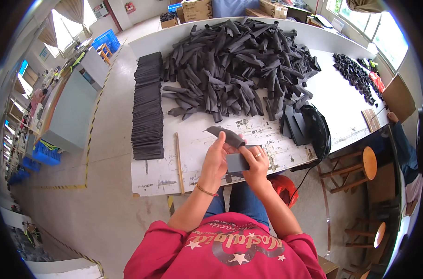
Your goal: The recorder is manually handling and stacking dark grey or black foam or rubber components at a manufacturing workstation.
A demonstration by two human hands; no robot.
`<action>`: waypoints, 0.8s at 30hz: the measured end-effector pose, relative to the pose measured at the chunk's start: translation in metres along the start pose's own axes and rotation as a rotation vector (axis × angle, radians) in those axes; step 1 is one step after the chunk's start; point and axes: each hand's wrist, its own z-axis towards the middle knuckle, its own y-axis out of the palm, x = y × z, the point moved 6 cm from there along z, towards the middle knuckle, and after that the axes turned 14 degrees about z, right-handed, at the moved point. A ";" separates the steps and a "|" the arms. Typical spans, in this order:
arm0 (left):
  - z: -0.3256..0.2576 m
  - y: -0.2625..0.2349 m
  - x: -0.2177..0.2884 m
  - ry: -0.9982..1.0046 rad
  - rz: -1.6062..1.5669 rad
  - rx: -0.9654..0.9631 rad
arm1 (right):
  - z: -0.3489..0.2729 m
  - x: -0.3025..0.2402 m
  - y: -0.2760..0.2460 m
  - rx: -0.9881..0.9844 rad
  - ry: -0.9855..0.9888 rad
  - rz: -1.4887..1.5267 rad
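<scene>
Over the table's near edge, my left hand [214,157] is closed on a dark grey fabric tube [226,136], thumb on top. The tube's far end points up and left. My right hand [256,168] grips a flat grey rectangular plate [236,162], and its fingers reach the tube's near end. Whether the plate enters the tube is hidden by the fingers. Beyond my hands lies a large loose heap of similar dark tubes [235,69]. At the left, flat dark pieces form a long, neat stack [147,107].
A thin wooden stick [179,162] lies left of my hands on the white table [202,125]. Dark flat plates [295,125] and a black rounded object [319,135] with a cable are at the right. Wooden stools [369,162] stand beyond. Another person's arm [400,139] shows far right.
</scene>
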 end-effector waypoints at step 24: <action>-0.029 0.005 0.029 0.006 0.231 -0.220 | 0.012 0.014 -0.038 -0.310 0.267 -0.460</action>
